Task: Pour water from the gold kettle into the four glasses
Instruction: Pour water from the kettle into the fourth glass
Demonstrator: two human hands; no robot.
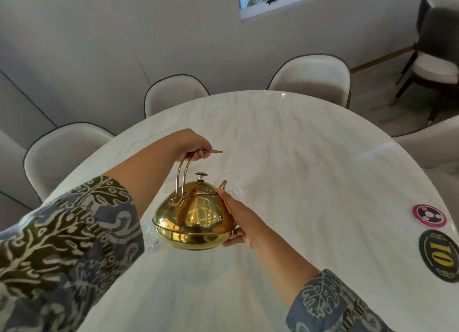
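The gold kettle [195, 218] hangs above the white marble table [310, 170], lid on, spout pointing away from me. My left hand [195, 145] grips the top of its tall handle. My right hand [239, 222] presses flat against the kettle's right side and underside, its fingers reaching up toward the spout. A clear glass [233, 186] stands just beyond the spout, faint and hard to make out. Another clear glass [151, 239] shows partly at the kettle's left, under my left forearm. I cannot see any other glasses.
Two round badges lie at the table's right edge: a red and black one [429, 215] and a black one marked 01 [439, 256]. White chairs [173, 93] ring the table's far side. A dark chair [437, 58] stands at the back right.
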